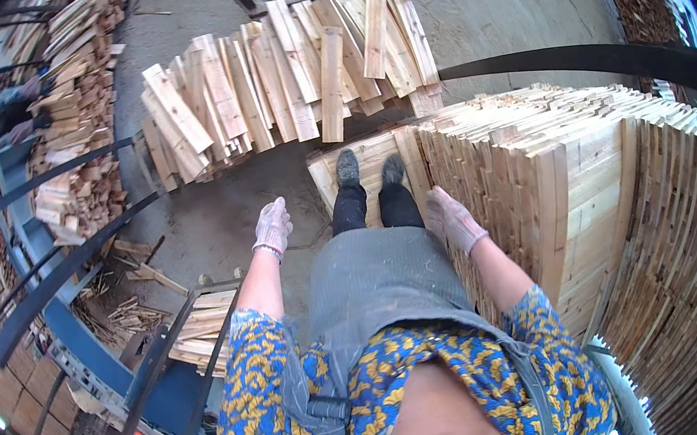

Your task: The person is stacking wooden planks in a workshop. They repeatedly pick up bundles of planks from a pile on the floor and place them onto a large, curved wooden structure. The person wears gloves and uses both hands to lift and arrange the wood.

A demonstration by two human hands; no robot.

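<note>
My left hand (pixel 272 226), in a pale knitted work glove, hangs in the air left of my apron. It holds nothing that I can see, and its fingers are loosely bent. On the other side, my right hand (pixel 455 220), gloved alike, has its fingers stretched out beside the tall stack of boards (pixel 527 187); whether it touches the wood I cannot tell. My feet stand on a wooden board surface (pixel 370 182) against that stack. Ahead lies a long heap of loose short planks (pixel 271 79), several of them tilted across the others.
Black metal bars (pixel 573 59) curve past at right and left. A second board stack (pixel 671 221) adjoins the first. Wood piles (pixel 78 103) and a blue machine (pixel 89 336) are at left, with another person (pixel 9 111) bent there. Below left, a cart carries sticks (pixel 201 327).
</note>
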